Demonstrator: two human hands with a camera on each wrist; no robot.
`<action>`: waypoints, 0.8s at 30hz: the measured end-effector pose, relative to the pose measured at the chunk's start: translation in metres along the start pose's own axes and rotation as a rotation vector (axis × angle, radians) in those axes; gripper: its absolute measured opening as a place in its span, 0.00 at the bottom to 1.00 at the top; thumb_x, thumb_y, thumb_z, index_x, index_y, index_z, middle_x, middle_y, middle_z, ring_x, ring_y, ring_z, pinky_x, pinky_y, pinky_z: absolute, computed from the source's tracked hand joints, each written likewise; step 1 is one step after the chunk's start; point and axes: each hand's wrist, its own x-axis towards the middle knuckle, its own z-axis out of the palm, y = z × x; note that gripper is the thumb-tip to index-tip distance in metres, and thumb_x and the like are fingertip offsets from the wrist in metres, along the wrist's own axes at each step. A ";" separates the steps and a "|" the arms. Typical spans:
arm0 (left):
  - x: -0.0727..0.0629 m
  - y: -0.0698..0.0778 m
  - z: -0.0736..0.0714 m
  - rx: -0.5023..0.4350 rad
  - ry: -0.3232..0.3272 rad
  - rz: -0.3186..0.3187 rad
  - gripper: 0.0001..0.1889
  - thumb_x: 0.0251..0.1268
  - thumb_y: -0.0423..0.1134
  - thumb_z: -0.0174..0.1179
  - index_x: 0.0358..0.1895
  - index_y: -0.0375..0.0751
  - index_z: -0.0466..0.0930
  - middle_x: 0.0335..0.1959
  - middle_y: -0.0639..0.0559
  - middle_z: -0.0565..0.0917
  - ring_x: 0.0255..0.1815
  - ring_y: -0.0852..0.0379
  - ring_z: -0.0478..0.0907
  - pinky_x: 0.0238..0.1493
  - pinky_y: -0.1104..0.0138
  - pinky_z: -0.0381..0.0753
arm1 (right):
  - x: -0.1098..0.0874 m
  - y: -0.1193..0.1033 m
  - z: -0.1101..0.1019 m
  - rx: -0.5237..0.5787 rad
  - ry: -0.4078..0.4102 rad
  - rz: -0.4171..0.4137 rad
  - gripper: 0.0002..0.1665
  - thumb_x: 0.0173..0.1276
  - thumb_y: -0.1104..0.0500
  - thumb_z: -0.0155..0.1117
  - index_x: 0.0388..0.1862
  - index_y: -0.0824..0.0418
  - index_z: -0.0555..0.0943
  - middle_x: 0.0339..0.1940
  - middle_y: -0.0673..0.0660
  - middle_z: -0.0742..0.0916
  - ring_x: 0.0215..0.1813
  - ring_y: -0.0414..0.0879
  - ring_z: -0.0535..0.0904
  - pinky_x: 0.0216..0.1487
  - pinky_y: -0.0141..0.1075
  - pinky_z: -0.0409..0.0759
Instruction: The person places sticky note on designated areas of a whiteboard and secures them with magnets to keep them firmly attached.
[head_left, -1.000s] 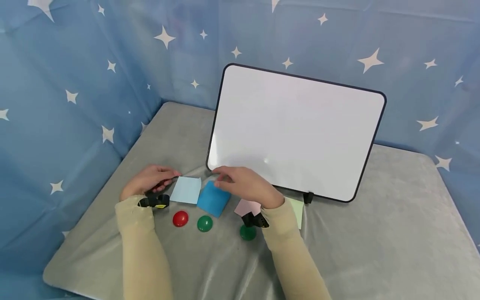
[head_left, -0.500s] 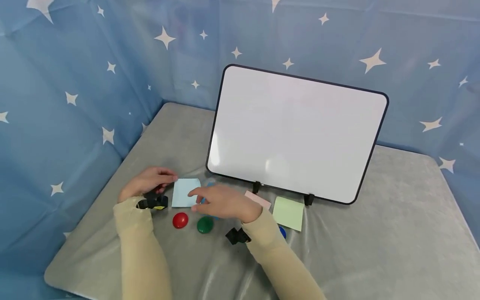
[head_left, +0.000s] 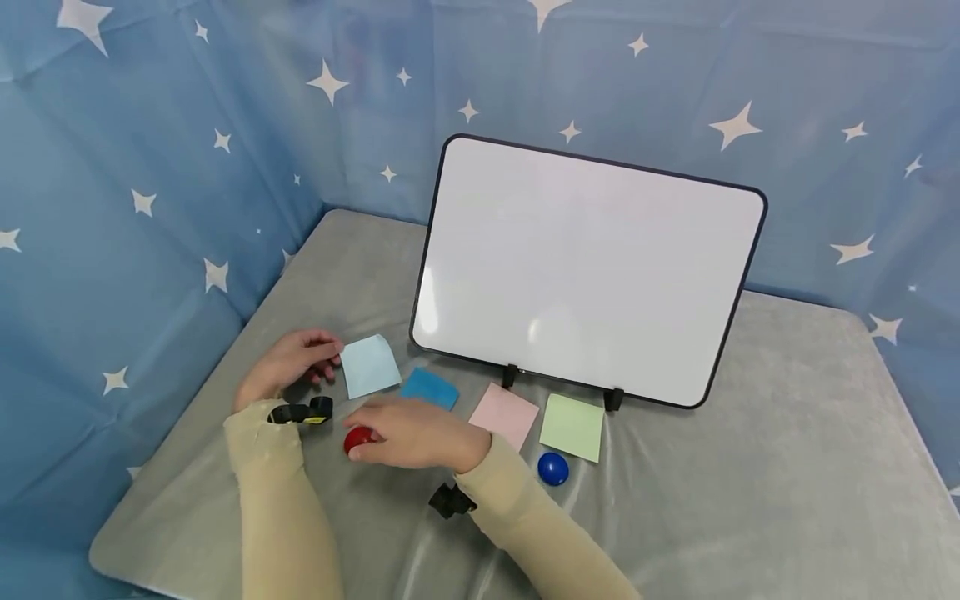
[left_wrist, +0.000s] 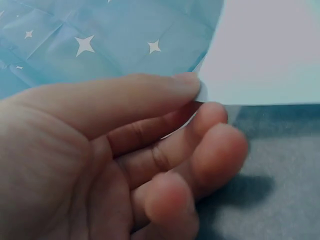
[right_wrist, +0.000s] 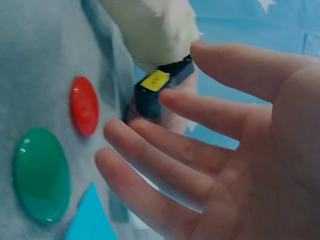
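My left hand (head_left: 288,364) pinches the left corner of a light blue sticky note (head_left: 371,367) between thumb and forefinger; the note looks tilted, its left edge raised. In the left wrist view, the thumb presses that note's pale corner (left_wrist: 260,55). My right hand (head_left: 420,433) reaches over a round red magnet (head_left: 358,439), with thumb and fingers spread about it. The right wrist view shows those fingers extended and apart, holding nothing, beside the red magnet and a round green magnet (right_wrist: 42,175). In the head view the green one is hidden under the right hand.
A black-framed whiteboard (head_left: 592,267) leans on a stand at the back. Before it lie a darker blue note (head_left: 430,389), a pink note (head_left: 502,412), a pale green note (head_left: 572,427) and a blue magnet (head_left: 552,468). A grey cloth (head_left: 810,467) covers the table.
My right hand has moved left and nearer the body, from above the blue notes to the red magnet. The light blue note has turned and shifted slightly up in my left hand.
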 end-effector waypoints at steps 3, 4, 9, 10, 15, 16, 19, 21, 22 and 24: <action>-0.002 -0.003 -0.001 -0.023 0.020 -0.001 0.19 0.64 0.48 0.52 0.47 0.33 0.71 0.36 0.39 0.77 0.31 0.49 0.77 0.33 0.62 0.77 | 0.004 -0.001 0.007 -0.025 0.004 0.021 0.27 0.65 0.42 0.50 0.60 0.50 0.69 0.58 0.46 0.72 0.53 0.34 0.69 0.48 0.25 0.68; -0.002 -0.004 -0.001 -0.029 0.032 0.003 0.19 0.64 0.48 0.52 0.46 0.34 0.71 0.36 0.39 0.77 0.31 0.49 0.77 0.33 0.62 0.77 | 0.006 0.000 0.009 -0.024 0.003 0.026 0.27 0.65 0.42 0.50 0.60 0.50 0.70 0.58 0.46 0.72 0.53 0.35 0.69 0.49 0.25 0.68; -0.004 -0.006 -0.003 -0.058 0.078 0.015 0.20 0.62 0.50 0.53 0.46 0.35 0.71 0.37 0.40 0.77 0.32 0.51 0.77 0.32 0.62 0.77 | 0.013 0.002 0.017 -0.024 -0.008 0.034 0.26 0.65 0.44 0.51 0.60 0.50 0.69 0.59 0.46 0.71 0.52 0.35 0.69 0.46 0.24 0.68; -0.005 -0.007 -0.003 -0.061 0.084 0.022 0.20 0.62 0.50 0.53 0.46 0.35 0.71 0.37 0.40 0.77 0.32 0.51 0.77 0.32 0.63 0.77 | 0.014 0.003 0.018 -0.024 -0.005 0.031 0.26 0.65 0.44 0.51 0.60 0.51 0.69 0.59 0.46 0.71 0.53 0.35 0.68 0.47 0.25 0.68; -0.006 -0.008 -0.001 -0.038 0.064 0.038 0.19 0.62 0.47 0.54 0.48 0.35 0.70 0.38 0.40 0.76 0.32 0.51 0.77 0.32 0.63 0.77 | 0.015 0.003 0.026 -0.072 0.037 0.008 0.23 0.65 0.49 0.54 0.58 0.52 0.72 0.54 0.46 0.75 0.50 0.35 0.69 0.46 0.24 0.68; -0.005 -0.008 -0.002 -0.029 0.054 0.038 0.19 0.62 0.46 0.54 0.49 0.35 0.70 0.39 0.39 0.76 0.32 0.51 0.77 0.32 0.63 0.77 | 0.016 0.004 0.027 -0.087 0.051 0.003 0.21 0.65 0.51 0.55 0.57 0.52 0.73 0.52 0.46 0.76 0.48 0.35 0.70 0.45 0.23 0.68; -0.004 -0.007 -0.002 -0.002 0.019 0.019 0.20 0.62 0.45 0.55 0.53 0.37 0.68 0.40 0.39 0.76 0.33 0.50 0.77 0.33 0.64 0.76 | 0.016 0.002 0.030 -0.152 0.082 0.013 0.20 0.64 0.53 0.57 0.55 0.51 0.74 0.47 0.46 0.77 0.45 0.35 0.70 0.41 0.22 0.69; -0.003 -0.006 -0.003 0.021 0.013 0.005 0.21 0.62 0.45 0.55 0.54 0.38 0.68 0.39 0.40 0.76 0.34 0.50 0.77 0.33 0.64 0.76 | 0.017 0.001 0.031 -0.189 0.104 0.026 0.19 0.63 0.54 0.59 0.53 0.51 0.75 0.45 0.46 0.77 0.42 0.35 0.70 0.39 0.22 0.69; -0.003 -0.005 -0.003 0.035 0.015 0.000 0.21 0.61 0.45 0.55 0.55 0.39 0.68 0.38 0.40 0.77 0.34 0.50 0.76 0.33 0.64 0.76 | 0.018 0.000 0.032 -0.209 0.116 0.034 0.18 0.62 0.55 0.59 0.52 0.51 0.76 0.43 0.46 0.76 0.41 0.35 0.70 0.38 0.22 0.69; -0.002 -0.002 -0.002 0.074 0.016 -0.005 0.22 0.61 0.47 0.55 0.55 0.40 0.68 0.36 0.41 0.77 0.32 0.50 0.76 0.32 0.64 0.76 | 0.019 -0.003 0.033 -0.263 0.137 0.055 0.17 0.61 0.55 0.60 0.50 0.50 0.76 0.40 0.46 0.76 0.39 0.36 0.70 0.35 0.22 0.69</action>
